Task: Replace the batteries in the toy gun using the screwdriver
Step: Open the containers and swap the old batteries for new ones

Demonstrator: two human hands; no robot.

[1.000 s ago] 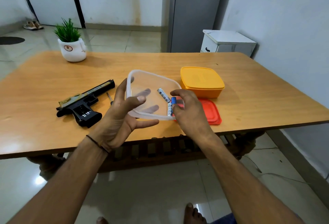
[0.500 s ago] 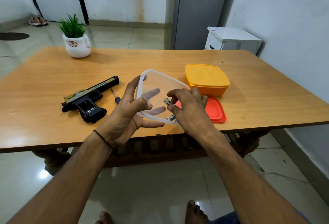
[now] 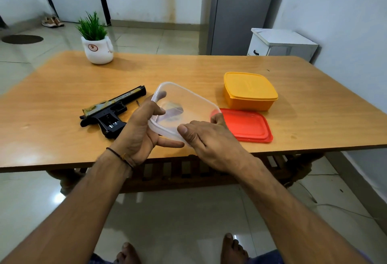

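Holding the tub (image 3: 188, 100) between them, both hands work as one grip just above the near edge of the tabletop (image 3: 62, 96). The left hand (image 3: 138, 136) clamps the tub's left rim, thumb over the edge and fingers spread beneath, showing as dark blurs through the clear wall. The right hand (image 3: 209, 138) lies palm down on the near right corner, thumb on the near rim and fingertips curled round the corner. Both forearms reach in from the near side with wrists almost straight. The tub is tilted, its open side turned toward the person.

No batteries show inside the tub. Whether the right palm hides any, I cannot tell.

The tub looks thin, light and a little springy, so it probably flexes under a hard squeeze. The rim is the sound place to hold it.

The toy gun (image 3: 113, 110) lies flat to the left, just beside the left hand, with its barrel pointing far and right. Its handle points near, and the bay there seems open, with metal glinting inside. It is likely light, stiff plastic, best steadied by the barrel while cells go into the handle. Only the tip of the screwdriver (image 3: 137, 102) shows, just right of the gun.

Right of the tub a red lid (image 3: 247, 124) lies flat, with a closed orange box (image 3: 250, 90) beyond it. A plant pot (image 3: 97, 51) stands far left.
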